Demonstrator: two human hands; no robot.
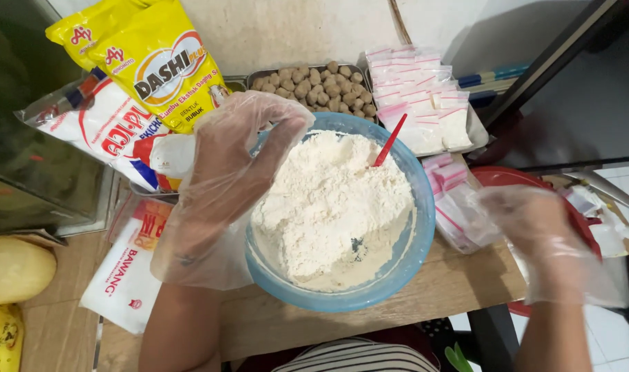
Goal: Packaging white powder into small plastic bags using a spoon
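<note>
A big blue bowl (397,265) sits on the wooden table (466,286), right in front of the person. It is full of white flour (328,200). A red spoon handle (390,141) sticks up out of the flour near the far side.

The left hand (225,176) wears a loose see-through plastic glove. It rests on the left rim of the bowl, fingers curled over the edge and touching it, so its grip is closed on the bowl. The flour is just beside these fingers.

The right hand (535,227) has a glove too. It is off to the right of the bowl, apart from it, next to small plastic bags (456,200) with pink strips. It looks blurry, so I cannot tell if its grip is open or closed.

Behind the bowl are a metal tray of brown balls (314,86), more little filled bags (418,96), and a yellow packet (163,62) on the left.
</note>
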